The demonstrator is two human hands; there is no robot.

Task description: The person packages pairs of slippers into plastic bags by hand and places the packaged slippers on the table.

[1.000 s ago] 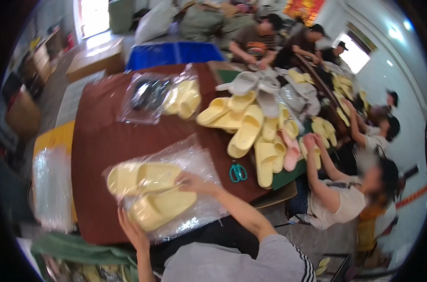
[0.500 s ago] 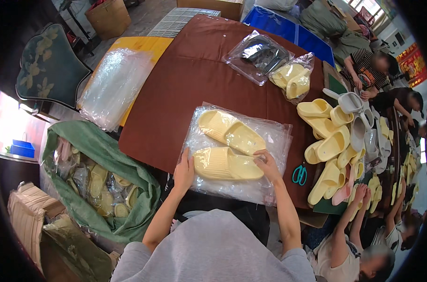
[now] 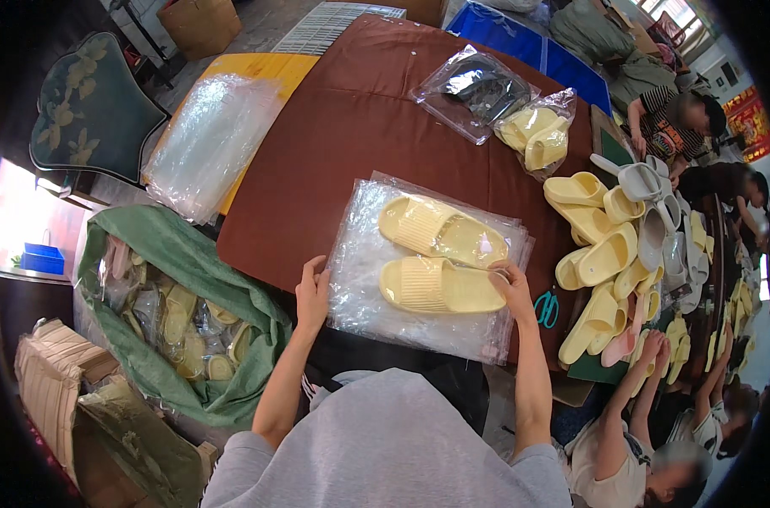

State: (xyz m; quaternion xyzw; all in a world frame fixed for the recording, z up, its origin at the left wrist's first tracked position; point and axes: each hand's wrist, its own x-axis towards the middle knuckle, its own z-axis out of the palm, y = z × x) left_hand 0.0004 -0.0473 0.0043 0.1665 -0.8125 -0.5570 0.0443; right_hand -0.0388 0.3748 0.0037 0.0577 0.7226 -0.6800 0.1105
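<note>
A pair of pale yellow slide slippers lies side by side on a stack of clear plastic bags (image 3: 351, 296) at the table's near edge. The farther slipper (image 3: 419, 222) looks covered by clear film. My right hand (image 3: 514, 289) is closed on the right end of the nearer slipper (image 3: 412, 286); whether film lies between them is hard to see. Beside the stack's left edge, my left hand (image 3: 312, 292) has its fingers loosely bent and apart, with nothing visible in it.
Loose yellow and grey slippers (image 3: 609, 254) are heaped at right, beside teal scissors (image 3: 546, 309). Bagged yellow slippers (image 3: 537, 135) and a bagged dark pair (image 3: 478, 89) lie farther back. A green sack (image 3: 131, 220) of bagged slippers stands left. Co-workers (image 3: 669, 127) work along the right.
The slipper pair has shifted right on the bag stack, with my right hand at its end. My left hand has drawn back slightly left from the slippers.
</note>
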